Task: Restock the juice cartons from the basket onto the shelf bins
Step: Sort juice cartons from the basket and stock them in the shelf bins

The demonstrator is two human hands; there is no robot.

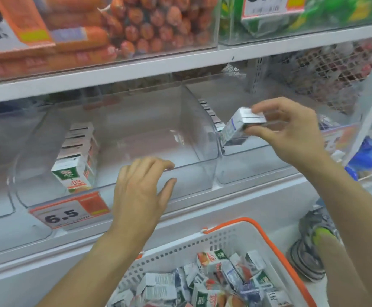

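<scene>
My right hand (pixel 291 129) pinches a small white juice carton (pixel 239 126) over the right clear plastic bin (pixel 253 165). My left hand (pixel 140 189) rests open on the middle clear bin's rim (pixel 193 165), which holds one carton row (pixel 78 156). The white orange-handled basket (pixel 180 247) holds loose cartons (pixel 213 282).

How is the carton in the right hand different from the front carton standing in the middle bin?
The held carton is tilted above the bin edge, pinched by the right hand; the front carton stands upright in the middle bin, heading a row. The held one shows blue-grey print; the front one shows green and orange. Both are small juice cartons.

held carton (pixel 240 126): small, white-blue, tilted over the right bin's (pixel 251 167) front edge
row of cartons (pixel 78 151): upright, left bin's (pixel 136 138) left side
basket (pixel 213 238): white, orange-handled, heaped with cartons
</scene>
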